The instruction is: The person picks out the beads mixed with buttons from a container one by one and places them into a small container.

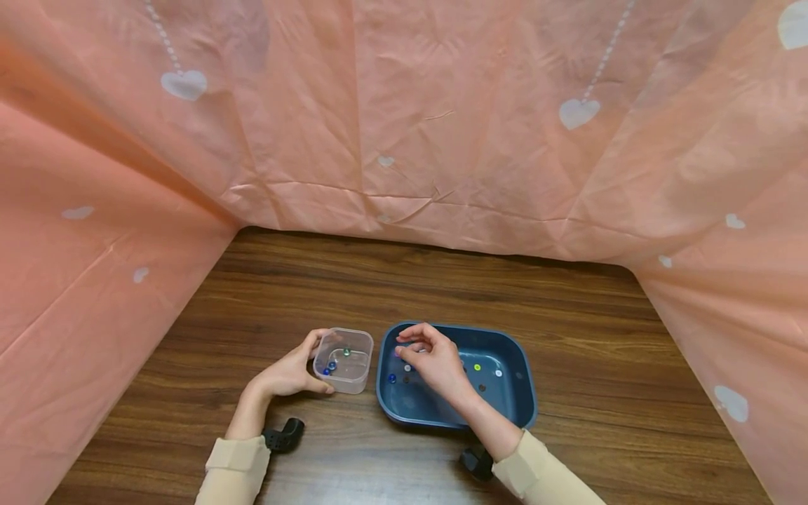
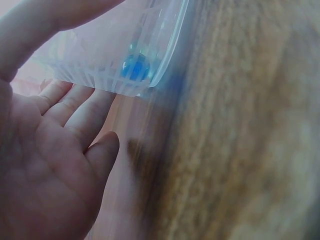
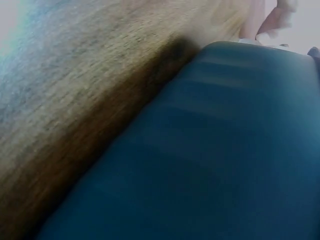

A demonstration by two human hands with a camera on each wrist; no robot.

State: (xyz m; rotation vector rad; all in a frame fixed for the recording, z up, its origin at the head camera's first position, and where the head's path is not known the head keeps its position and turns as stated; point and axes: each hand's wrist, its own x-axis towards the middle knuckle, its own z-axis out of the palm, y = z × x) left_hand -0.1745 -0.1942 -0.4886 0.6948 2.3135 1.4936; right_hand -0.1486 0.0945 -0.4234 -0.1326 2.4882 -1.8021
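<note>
The left hand [image 1: 287, 370] grips the clear box [image 1: 349, 384], just beyond the left edge of the blue tray [image 1: 527, 407] on the worktop [image 1: 303, 280]. Two blue marbles [image 1: 330, 369] lie by the box's near-left corner. Well apart from it, the right hand [image 1: 438, 361] bends its fingers over the tray's left half; I cannot tell whether they pinch anything. A yellow button [image 1: 477, 367] lies toward the tray's right edge.

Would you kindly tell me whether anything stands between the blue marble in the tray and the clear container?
Yes, two walls do: the left wall of the blue tray, beside the marble, and the right side of the clear container. The left hand holds the container from its left. Nothing else visible stands between.
</note>
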